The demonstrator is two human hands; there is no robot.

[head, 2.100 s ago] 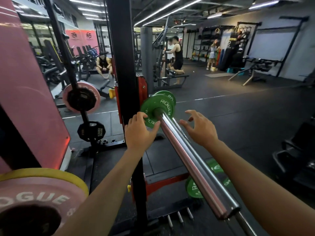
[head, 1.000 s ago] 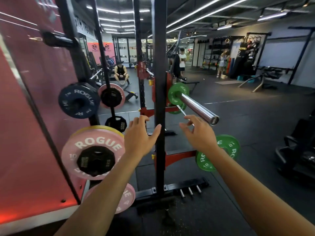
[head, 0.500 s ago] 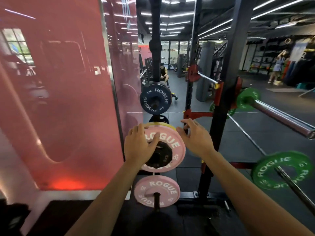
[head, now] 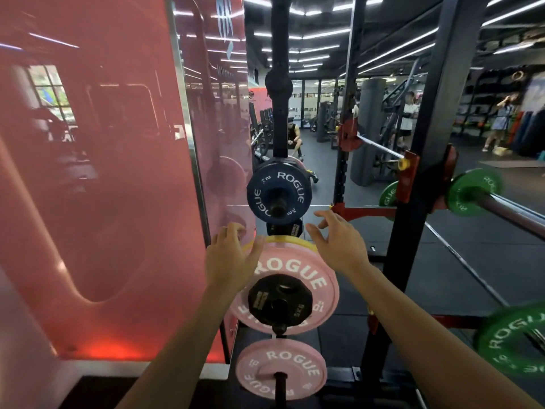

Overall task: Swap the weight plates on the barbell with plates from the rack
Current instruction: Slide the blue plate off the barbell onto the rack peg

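Presently, writing: "ROGUE" is read in white on the large pink plate (head: pixel 306 270), the small pink plate (head: pixel 281 370), the blue plate (head: pixel 278 191), and both green plates.
Other marks: "5KG" is seen on the black plate (head: pixel 278 301) hung in front of the large pink one; "10" is printed at that pink plate's lower right edge.
Left hand (head: pixel 231 261): its fingers are spread and laid against the upper left rim of the large pink plate.
Right hand (head: pixel 337 245): its fingers are spread and loosely bent, held just above the plate's upper right rim; contact cannot be told.
Rack (head: pixel 279 113): two pink plates, one blue and one black are counted on the pegs, with a yellow rim (head: pixel 283 240) behind the large pink.
Barbell (head: pixel 513 211): at far right, one green plate (head: pixel 472 191) is carried on its sleeve.
Floor: a second green plate (head: pixel 513 340) is seen at near right.
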